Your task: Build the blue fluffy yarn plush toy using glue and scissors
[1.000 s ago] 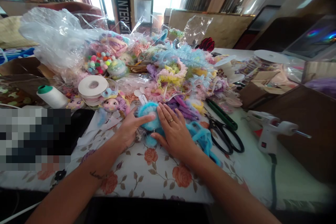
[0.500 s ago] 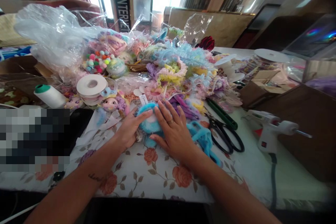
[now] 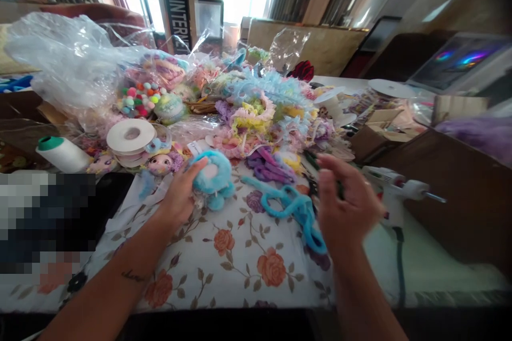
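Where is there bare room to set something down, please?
Bare floral tablecloth shows in front of the blue plush and blue fuzzy strip; bare pale tabletop, in front of the cardboard box. Beyond the plush crowd ribbon spool, pompoms and ruffled trim.

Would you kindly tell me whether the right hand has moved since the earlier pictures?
Yes: judged against the glue gun, the right hand has moved rightward, off the fluffy blue piece and toward that gun.

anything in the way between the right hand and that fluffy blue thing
Yes: a looped blue strip lies on the flowered cloth between the right hand and the fluffy blue thing in the left hand. It lies low and the right hand looks raised, so reaching over seems possible.
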Motion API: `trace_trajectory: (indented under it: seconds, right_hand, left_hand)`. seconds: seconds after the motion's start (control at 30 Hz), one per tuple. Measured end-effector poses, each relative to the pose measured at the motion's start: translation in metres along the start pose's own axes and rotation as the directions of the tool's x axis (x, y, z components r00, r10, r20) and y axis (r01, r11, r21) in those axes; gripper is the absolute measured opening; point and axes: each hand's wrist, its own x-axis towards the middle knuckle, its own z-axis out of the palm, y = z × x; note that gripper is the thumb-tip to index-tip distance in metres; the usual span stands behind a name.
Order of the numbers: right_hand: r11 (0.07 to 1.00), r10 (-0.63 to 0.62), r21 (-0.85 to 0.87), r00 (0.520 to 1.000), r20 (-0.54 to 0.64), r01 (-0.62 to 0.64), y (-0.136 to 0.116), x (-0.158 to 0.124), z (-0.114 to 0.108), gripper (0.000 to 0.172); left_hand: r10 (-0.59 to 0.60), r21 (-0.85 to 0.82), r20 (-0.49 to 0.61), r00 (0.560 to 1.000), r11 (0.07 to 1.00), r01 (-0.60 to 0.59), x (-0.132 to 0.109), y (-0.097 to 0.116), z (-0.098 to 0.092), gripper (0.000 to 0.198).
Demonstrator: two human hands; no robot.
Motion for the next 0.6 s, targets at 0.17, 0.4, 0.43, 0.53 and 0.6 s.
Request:
trace_trajectory:
  seconds: [0.17, 0.4, 0.43, 0.53, 0.6]
  right_hand:
    - [0.857, 0.458, 0.104, 0.653, -0.603, -0.505, 0.086, -0.001, -0.065, 0.010]
    - [0.419, 0.827, -0.286, 0.493, -0.271, -0.861, 0.147, 0.017, -0.105, 0.031]
    - [0.375, 0.866, -0.369, 0.463, -0.187, -0.850, 0.149, 0.022, -0.103, 0.030]
    - [0.322, 0.901, -0.585, 0.430, -0.051, -0.744, 0.158, 0.036, -0.094, 0.045]
    - [0.339, 0.882, -0.658, 0.471, -0.028, -0.673, 0.161, 0.038, -0.090, 0.063]
  left_hand:
    - [0.000, -0.019, -0.086, 0.996, 1.000, -0.001, -0.001, 0.006, 0.002, 0.050]
    - [-0.013, -0.003, -0.090, 0.996, 1.000, 0.013, -0.001, 0.002, 0.002, 0.051]
    - [-0.020, 0.009, -0.084, 0.996, 1.000, 0.021, 0.000, 0.001, 0.001, 0.052]
    - [0.011, 0.015, -0.091, 0.996, 1.000, -0.009, 0.002, -0.001, -0.001, 0.052]
    - [0.010, 0.001, -0.084, 0.996, 1.000, -0.010, 0.003, -0.002, -0.002, 0.050]
